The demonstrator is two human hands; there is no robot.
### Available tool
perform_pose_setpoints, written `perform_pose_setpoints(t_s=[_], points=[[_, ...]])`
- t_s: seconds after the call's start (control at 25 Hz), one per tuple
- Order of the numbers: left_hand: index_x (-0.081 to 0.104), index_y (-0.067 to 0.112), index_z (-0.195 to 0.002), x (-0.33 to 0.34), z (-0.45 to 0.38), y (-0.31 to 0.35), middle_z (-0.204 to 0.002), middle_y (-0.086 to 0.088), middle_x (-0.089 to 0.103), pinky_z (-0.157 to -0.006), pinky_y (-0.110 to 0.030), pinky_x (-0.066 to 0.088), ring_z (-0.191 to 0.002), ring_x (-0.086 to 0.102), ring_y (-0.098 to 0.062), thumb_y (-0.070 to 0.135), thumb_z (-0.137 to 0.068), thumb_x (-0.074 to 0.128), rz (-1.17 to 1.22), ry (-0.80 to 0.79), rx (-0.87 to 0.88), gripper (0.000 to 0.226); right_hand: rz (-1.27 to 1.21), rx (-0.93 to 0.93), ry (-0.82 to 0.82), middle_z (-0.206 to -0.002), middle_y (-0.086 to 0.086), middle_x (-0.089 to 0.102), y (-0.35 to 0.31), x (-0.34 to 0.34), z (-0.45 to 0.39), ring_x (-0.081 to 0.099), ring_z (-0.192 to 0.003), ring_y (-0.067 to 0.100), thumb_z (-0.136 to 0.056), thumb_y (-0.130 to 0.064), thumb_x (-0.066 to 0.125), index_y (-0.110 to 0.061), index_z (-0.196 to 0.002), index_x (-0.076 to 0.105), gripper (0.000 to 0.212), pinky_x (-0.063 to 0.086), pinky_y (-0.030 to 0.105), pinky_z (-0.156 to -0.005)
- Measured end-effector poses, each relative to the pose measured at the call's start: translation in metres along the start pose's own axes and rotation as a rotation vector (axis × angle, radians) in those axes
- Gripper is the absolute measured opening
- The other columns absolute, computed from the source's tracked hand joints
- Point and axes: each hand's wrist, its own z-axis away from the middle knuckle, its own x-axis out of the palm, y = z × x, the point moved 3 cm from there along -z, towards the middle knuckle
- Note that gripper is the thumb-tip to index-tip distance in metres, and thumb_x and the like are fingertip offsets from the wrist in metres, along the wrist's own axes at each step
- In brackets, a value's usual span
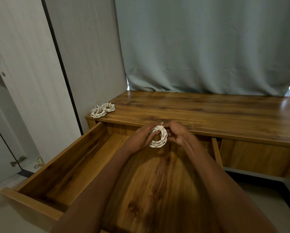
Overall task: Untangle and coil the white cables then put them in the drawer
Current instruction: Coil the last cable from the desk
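Your left hand (141,137) and right hand (178,134) pinch the coiled white cable (159,136) above the open drawer (70,167); its connector seems hidden behind fingers. Two coils (102,110) lie far left on the desk (208,113).

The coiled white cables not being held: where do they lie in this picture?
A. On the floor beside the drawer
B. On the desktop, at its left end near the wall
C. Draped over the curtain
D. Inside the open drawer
B. Two coiled cables lie on the desktop at its left end, while the open drawer shows no cable on its visible bottom.
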Motion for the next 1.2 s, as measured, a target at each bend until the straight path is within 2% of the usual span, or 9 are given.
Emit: perform_pose_setpoints(t_s=[0.12, 0.24, 0.36, 0.52, 0.64, 0.76, 0.88, 1.04, 1.2], points=[[0.053, 0.017, -0.136, -0.001, 0.002, -0.002, -0.117, 0.008, 0.064, -0.085, -0.004, 0.037, -0.103, 0.054, 0.006, 0.023, -0.103, 0.051, 0.026, 0.03, -0.032, 0.033, -0.043, -0.016, -0.012, -0.062, -0.001, 0.067, 0.001, 0.003, -0.003, 0.057, -0.047, 0.009, -0.093, -0.014, 0.059, -0.014, -0.097, 0.072, 0.014, 0.05, 0.024, -0.053], [0.055, 0.019, -0.131, -0.004, 0.005, -0.007, -0.111, 0.011, 0.066, -0.082, -0.012, 0.043, -0.098, 0.06, 0.003, 0.027, -0.103, 0.051, 0.09, 0.057, -0.12, 0.029, -0.064, -0.101, -0.013, -0.07, 0.0, 0.068, 0.0, 0.007, -0.002, 0.057, -0.047, 0.007, -0.092, -0.021, 0.067, -0.017, -0.112, 0.066, 0.02, 0.049, 0.022, -0.047], [0.056, 0.023, -0.131, -0.003, 0.006, -0.015, -0.112, 0.009, 0.069, -0.084, -0.024, 0.051, -0.1, 0.065, -0.001, 0.036, -0.103, 0.05, 0.141, 0.06, -0.196, 0.031, 0.018, -0.231, 0.034, -0.077, 0.006, 0.072, 0.001, 0.009, -0.002, 0.061, -0.05, 0.009, -0.095, -0.027, 0.068, -0.01, -0.099, 0.074, 0.019, 0.046, 0.021, -0.042], [0.06, 0.022, -0.125, -0.008, 0.008, -0.025, -0.108, 0.009, 0.071, -0.084, -0.027, 0.052, -0.098, 0.065, 0.0, 0.037, -0.102, 0.052, 0.197, 0.155, -0.272, 0.029, 0.295, -0.441, 0.002, -0.074, 0.004, 0.074, -0.003, 0.014, 0.002, 0.066, -0.058, 0.01, -0.096, -0.039, 0.064, -0.014, -0.092, 0.079, 0.029, 0.051, 0.023, -0.053], [0.062, 0.02, -0.122, -0.013, 0.01, -0.03, -0.106, 0.009, 0.071, -0.082, -0.025, 0.051, -0.096, 0.065, 0.001, 0.032, -0.102, 0.052, 0.252, 0.176, -0.321, 0.025, 0.348, -0.42, -0.189, -0.074, -0.007, 0.075, 0.004, 0.026, 0.001, 0.067, -0.067, 0.003, -0.092, -0.017, 0.07, -0.021, -0.092, 0.078, 0.009, 0.052, 0.021, -0.066], [0.061, 0.019, -0.122, -0.012, 0.011, -0.029, -0.106, 0.007, 0.071, -0.081, -0.028, 0.053, -0.096, 0.067, -0.003, 0.032, -0.103, 0.051, 0.312, 0.167, -0.329, 0.025, 0.299, -0.408, -0.189, -0.085, 0.006, 0.078, 0.006, 0.031, 0.0, 0.071, -0.078, 0.015, -0.082, -0.001, 0.068, -0.012, -0.096, 0.079, 0.021, 0.055, 0.035, -0.079], [0.06, 0.019, -0.126, -0.013, 0.01, -0.02, -0.109, 0.006, 0.071, -0.079, -0.02, 0.052, -0.099, 0.067, -0.006, 0.028, -0.104, 0.049, 0.442, 0.188, -0.31, 0.026, 0.078, -0.318, -0.277, -0.1, 0.019, 0.076, -0.001, 0.024, 0.004, 0.072, -0.089, 0.025, -0.082, 0.0, 0.069, -0.004, -0.107, 0.076, 0.027, 0.056, 0.039, -0.089], [0.057, 0.018, -0.13, -0.013, 0.006, -0.012, -0.11, 0.006, 0.069, -0.07, -0.019, 0.051, -0.095, 0.067, -0.007, 0.024, -0.105, 0.047, 0.553, 0.206, -0.306, 0.028, -0.159, -0.241, -0.474, -0.108, 0.019, 0.073, -0.004, 0.017, 0.002, 0.071, -0.099, 0.026, -0.087, 0.006, 0.064, 0.0, -0.126, 0.065, 0.04, 0.056, 0.038, -0.093], [0.058, 0.017, -0.13, -0.011, 0.006, -0.018, -0.116, 0.002, 0.069, -0.085, -0.03, 0.055, -0.106, 0.067, -0.014, 0.021, -0.104, 0.049, 0.53, 0.259, -0.283, 0.028, -0.18, -0.277, -0.487, -0.115, 0.018, 0.072, 0.001, 0.024, -0.003, 0.071, -0.102, 0.026, -0.083, 0.016, 0.063, -0.005, -0.135, 0.058, 0.057, 0.056, 0.039, -0.095]])
